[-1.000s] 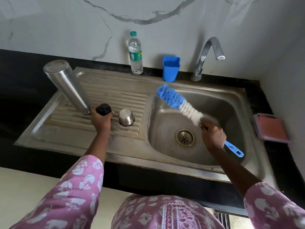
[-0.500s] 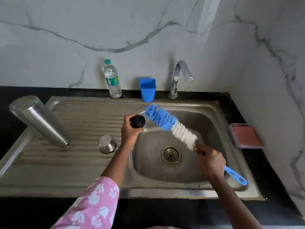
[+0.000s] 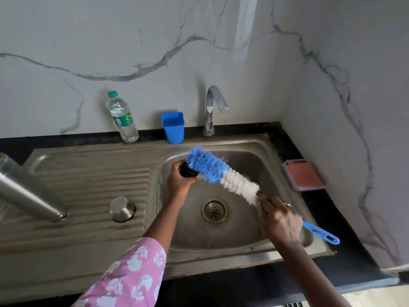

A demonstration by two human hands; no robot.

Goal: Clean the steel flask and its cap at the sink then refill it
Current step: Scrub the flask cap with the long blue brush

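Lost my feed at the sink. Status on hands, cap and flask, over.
Left hand grips black cap over the basin. Right hand holds bottle brush, blue bristles against cap. Steel flask mouth-down on drainboard, untouched. Nothing in the way.

Our arms reach forward; left grip (image 3: 179,183) curls round the cap (image 3: 187,172), right grip (image 3: 280,220) clasps the brush handle (image 3: 319,232).

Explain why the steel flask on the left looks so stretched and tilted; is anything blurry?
Head view: the wide-angle lens likely stretches the flask at the frame's left edge; the brush looks smeared at its blue bristles beside the cap; lighting is soft, with a pale streak on the marble wall.
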